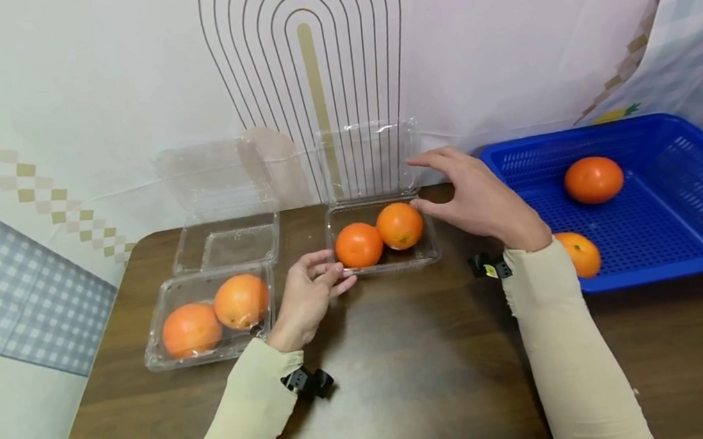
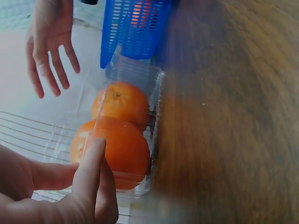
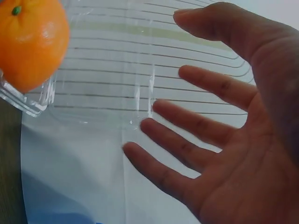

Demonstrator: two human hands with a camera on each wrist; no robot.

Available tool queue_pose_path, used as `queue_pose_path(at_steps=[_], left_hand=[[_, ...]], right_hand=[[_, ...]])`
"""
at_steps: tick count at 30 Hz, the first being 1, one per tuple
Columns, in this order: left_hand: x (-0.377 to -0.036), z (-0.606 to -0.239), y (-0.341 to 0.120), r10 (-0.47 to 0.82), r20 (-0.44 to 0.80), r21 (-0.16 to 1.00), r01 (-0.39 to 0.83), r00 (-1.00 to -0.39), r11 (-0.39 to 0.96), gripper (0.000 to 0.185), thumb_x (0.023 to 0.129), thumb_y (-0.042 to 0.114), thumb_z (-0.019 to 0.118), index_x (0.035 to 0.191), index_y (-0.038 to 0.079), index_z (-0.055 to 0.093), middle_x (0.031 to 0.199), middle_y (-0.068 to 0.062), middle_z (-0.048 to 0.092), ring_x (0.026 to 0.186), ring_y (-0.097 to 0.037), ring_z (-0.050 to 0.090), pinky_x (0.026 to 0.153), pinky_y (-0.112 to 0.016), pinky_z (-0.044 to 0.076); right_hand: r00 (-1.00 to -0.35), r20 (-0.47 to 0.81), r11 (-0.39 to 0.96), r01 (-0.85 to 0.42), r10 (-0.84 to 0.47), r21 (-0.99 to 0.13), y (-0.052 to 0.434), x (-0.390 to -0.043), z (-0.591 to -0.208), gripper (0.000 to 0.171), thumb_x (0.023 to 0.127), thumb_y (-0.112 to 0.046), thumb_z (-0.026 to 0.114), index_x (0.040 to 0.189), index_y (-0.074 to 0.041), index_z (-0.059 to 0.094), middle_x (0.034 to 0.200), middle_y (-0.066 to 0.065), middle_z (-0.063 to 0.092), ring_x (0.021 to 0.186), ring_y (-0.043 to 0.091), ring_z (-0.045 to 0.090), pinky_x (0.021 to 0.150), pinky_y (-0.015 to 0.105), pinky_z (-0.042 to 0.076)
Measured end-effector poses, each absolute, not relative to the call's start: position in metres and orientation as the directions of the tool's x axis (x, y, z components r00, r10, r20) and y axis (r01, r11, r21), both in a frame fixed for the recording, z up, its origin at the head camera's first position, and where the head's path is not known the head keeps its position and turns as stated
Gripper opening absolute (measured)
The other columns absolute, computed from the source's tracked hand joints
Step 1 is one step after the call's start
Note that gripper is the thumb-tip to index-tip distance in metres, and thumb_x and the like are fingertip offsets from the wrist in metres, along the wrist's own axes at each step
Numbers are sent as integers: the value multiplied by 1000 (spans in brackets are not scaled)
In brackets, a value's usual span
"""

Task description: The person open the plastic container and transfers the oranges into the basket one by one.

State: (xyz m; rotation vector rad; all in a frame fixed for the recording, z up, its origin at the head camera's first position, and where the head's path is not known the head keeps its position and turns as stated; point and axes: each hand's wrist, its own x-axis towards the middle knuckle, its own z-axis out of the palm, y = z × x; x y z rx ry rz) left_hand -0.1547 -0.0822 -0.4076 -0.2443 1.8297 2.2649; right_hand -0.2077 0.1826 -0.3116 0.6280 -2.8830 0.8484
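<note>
A clear plastic clamshell container [image 1: 387, 268] stands on the table with its lid [image 1: 368, 162] raised against the wall covering. Two oranges lie inside it, a left orange [image 1: 359, 245] and a right orange [image 1: 399, 226]. At its front left corner, my left hand [image 1: 307, 289] pinches the edge between thumb and fingers. My right hand [image 1: 481, 197] is beside the container's right side, fingers spread and apart from the thumb. In the right wrist view, the right hand's fingertips [image 3: 161, 106] overlap the lid's edge, and nothing is in its palm.
To the left stands another clear clamshell [image 1: 213, 357] with two oranges, its lid down. Behind it, another clear clamshell [image 1: 228, 248] stands with its lid up. At the right, a blue plastic basket [image 1: 669, 268] holds two oranges. The patterned wall covering [image 1: 468, 49] borders the table's back edge.
</note>
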Motion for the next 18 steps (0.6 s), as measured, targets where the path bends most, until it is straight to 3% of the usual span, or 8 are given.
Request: queue_pose_path(at_steps=[9,18], left_hand=[[-154,-407,-86,66,-267,949,-274,-962,-155,35,101,-8,52,136,-8,48,110,-23,62,87,-18,73,86,-29,67],[-154,-407,-88,53,-246,964,-250,-968,-86,33,100,-7,54,133,-8,51,103,-17,63,82,-17,72,87,-31,67]], right_hand=[[-863,228,752,-504,-450,-425,179,-213,-318,65,86,-24,84,145,-15,57,157,13,43,148,36,29,123,62,34],[-855,147,781,-515,-497,-353,177,-215,-322,74,80,-24,89,146,-17,55,163,12,35,149,38,27,121,66,37]])
